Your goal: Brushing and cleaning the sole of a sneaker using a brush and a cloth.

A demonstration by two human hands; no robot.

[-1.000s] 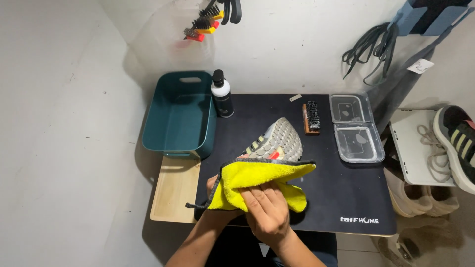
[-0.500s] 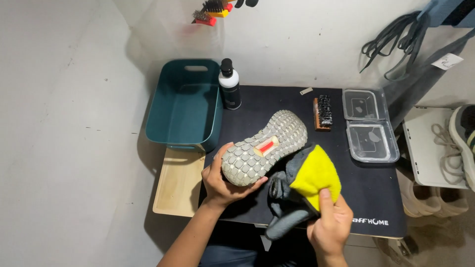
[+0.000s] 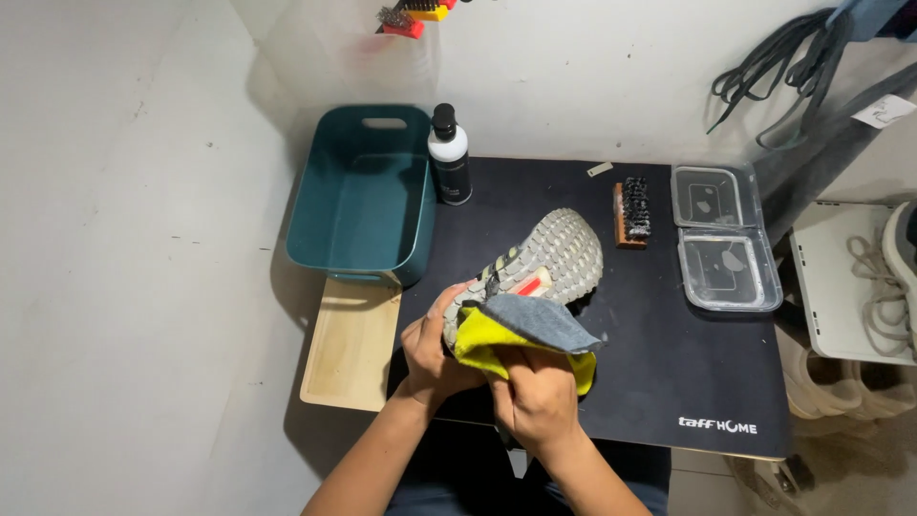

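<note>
Right hand: fingers closed, pressing yellow-and-grey microfibre cloth onto the heel.
Left hand: fingers clasped round the heel of the grey knit sneaker with studded pale sole.
Shoe axis: heel at both hands, toe pointing up-right, away from fingers.
Beyond toe: wooden-backed black bristle brush; beyond left fingers, teal plastic tub.

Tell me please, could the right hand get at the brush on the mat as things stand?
Probably yes: the brush lies in the open, with bare mat between, but the right hand holds the cloth against the shoe.
</note>
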